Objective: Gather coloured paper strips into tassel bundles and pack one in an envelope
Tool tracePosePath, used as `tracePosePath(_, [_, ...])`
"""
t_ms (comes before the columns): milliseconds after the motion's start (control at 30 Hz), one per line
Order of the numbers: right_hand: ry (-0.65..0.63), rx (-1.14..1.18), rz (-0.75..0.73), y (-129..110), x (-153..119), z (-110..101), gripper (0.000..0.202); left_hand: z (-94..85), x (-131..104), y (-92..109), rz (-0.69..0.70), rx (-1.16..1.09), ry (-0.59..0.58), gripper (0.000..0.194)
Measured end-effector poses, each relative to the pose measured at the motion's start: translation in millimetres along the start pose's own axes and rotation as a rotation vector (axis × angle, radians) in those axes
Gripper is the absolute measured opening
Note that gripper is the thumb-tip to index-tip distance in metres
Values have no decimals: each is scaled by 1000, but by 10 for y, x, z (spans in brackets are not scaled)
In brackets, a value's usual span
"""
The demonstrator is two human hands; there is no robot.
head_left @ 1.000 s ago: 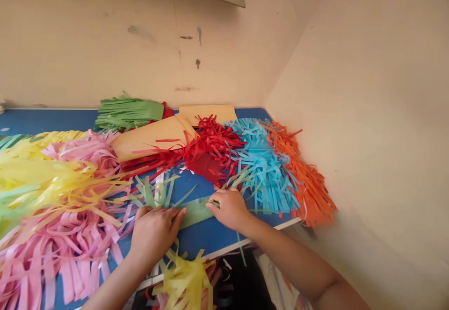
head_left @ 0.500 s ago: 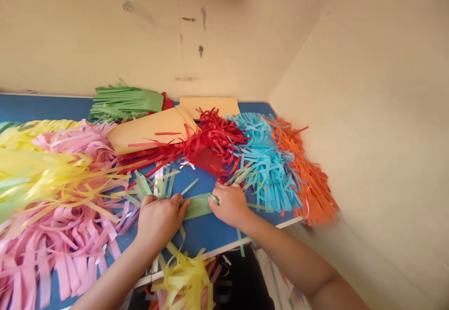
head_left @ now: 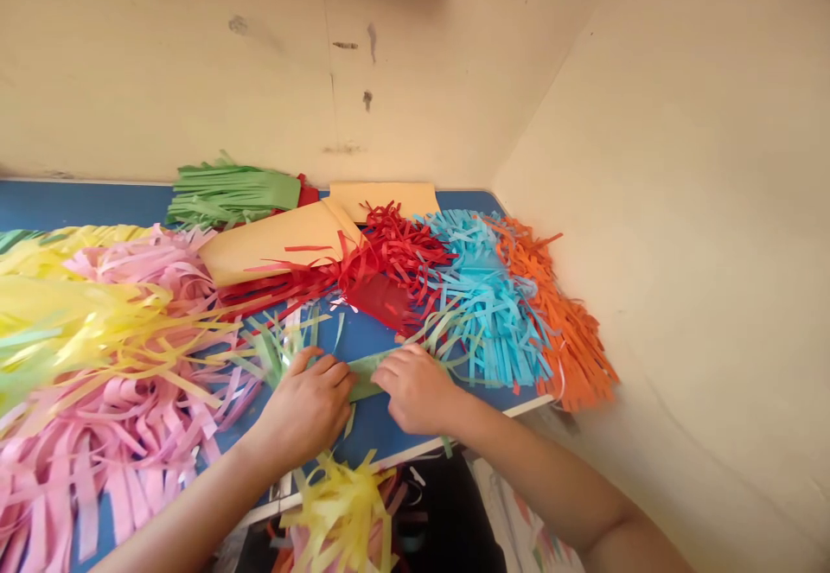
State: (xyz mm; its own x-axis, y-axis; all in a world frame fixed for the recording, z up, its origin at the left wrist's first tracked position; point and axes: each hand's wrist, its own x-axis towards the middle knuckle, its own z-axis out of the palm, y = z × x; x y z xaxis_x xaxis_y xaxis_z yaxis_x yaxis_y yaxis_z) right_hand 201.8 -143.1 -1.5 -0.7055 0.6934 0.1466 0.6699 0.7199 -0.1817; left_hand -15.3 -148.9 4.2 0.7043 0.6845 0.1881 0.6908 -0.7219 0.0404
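A pale green strip of fringed paper (head_left: 367,376) lies low over the blue table (head_left: 389,430), with loose fringe spreading out at both ends. My left hand (head_left: 316,398) is closed on its left part, fingers curled over the top. At its right part my right hand (head_left: 418,387) grips the paper, the fingers bent and pointing left. A short stretch of green shows between the two hands. The thumbs are mostly hidden. Red fringed paper (head_left: 382,296) lies just beyond the hands.
Pink fringe (head_left: 136,435) and yellow fringe (head_left: 97,322) cover the left side. Blue fringe (head_left: 486,296) and orange fringe (head_left: 577,348) lie right. Green fringe (head_left: 239,191) and tan paper (head_left: 285,240) are behind. More yellow fringe (head_left: 343,508) hangs at the front edge.
Both hands have turned over the green strip, and the fingers now lie more across its top. They sit slightly closer together, with less of the strip showing between them.
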Motion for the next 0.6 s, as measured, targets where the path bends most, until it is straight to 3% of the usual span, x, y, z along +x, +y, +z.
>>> tracePosePath(133, [-30, 106, 26, 76, 20, -27, 44, -33, -26, 130, -109, 86, 25, 21])
tracePosePath(267, [-48, 163, 35, 205, 54, -61, 35, 57, -84, 43, -172, 16, 47, 28])
tracePosePath(433, [-5, 234, 131, 375, 66, -18, 6, 165, -196, -146, -329, -175, 105, 23])
tracePosePath(600, [9, 287, 254, 435, 82, 43, 16, 171, -183, -170, -456, -242, 117, 36])
